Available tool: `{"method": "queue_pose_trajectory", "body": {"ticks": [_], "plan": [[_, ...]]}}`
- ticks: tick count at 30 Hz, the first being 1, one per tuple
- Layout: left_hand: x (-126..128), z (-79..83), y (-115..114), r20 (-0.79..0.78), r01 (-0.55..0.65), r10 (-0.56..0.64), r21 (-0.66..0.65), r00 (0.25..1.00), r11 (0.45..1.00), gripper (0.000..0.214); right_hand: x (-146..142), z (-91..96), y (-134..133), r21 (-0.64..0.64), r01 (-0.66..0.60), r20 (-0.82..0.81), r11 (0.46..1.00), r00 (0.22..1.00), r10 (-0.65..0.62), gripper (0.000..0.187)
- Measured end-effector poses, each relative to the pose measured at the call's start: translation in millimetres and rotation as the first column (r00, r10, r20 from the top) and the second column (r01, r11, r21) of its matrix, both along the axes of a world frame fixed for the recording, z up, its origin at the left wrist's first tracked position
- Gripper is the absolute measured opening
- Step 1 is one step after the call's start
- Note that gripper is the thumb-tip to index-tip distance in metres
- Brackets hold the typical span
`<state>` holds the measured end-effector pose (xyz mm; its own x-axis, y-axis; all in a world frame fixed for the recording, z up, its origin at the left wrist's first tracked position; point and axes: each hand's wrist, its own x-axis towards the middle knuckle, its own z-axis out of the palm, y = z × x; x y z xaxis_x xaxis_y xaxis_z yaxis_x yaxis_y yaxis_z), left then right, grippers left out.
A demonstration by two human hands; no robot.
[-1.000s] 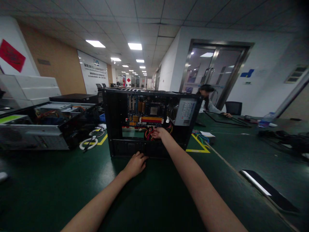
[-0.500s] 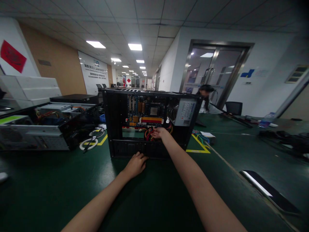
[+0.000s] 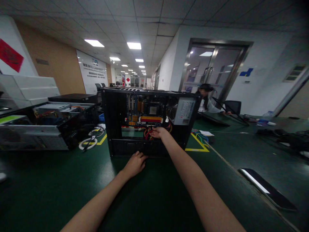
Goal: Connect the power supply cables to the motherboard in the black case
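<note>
A black computer case stands upright on the green table, its open side facing me. Inside are a motherboard, red and yellow memory slots and a silver power supply. My right hand reaches in below the slots, its fingers closed on a bundle of coloured power cables; the fingertips are partly hidden. My left hand lies with fingers stretched out against the bottom edge of the case, holding nothing.
Left of the case lie another opened computer case and a coiled white cable. A phone-like dark slab lies on the right. Behind, a person sits near a water bottle and black cables.
Both my hands keep nearly the same places. The view has shifted slightly. At the back right, the seated person has moved, and a dark flat object beside them shows more.
</note>
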<state>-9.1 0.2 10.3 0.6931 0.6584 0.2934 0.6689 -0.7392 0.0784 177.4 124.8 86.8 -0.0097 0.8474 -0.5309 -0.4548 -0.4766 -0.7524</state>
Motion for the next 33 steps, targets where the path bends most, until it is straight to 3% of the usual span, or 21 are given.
{"method": "queue_pose_trajectory", "body": {"ticks": [19,33], "plan": [[-0.7,-1.9,0.6,0.013,-0.008,0.008,0.009,1.000,1.000,0.032,-1.7,0.4,0.9,0.011,0.036,0.039,0.999,0.999,-0.037,0.011],[-0.3,-3.5,1.1,0.026,0.004,-0.005,0.029,1.000,1.000,0.032,-3.5,4.8,-7.0,0.014,-0.023,0.134,1.000,0.991,0.021,0.010]]}}
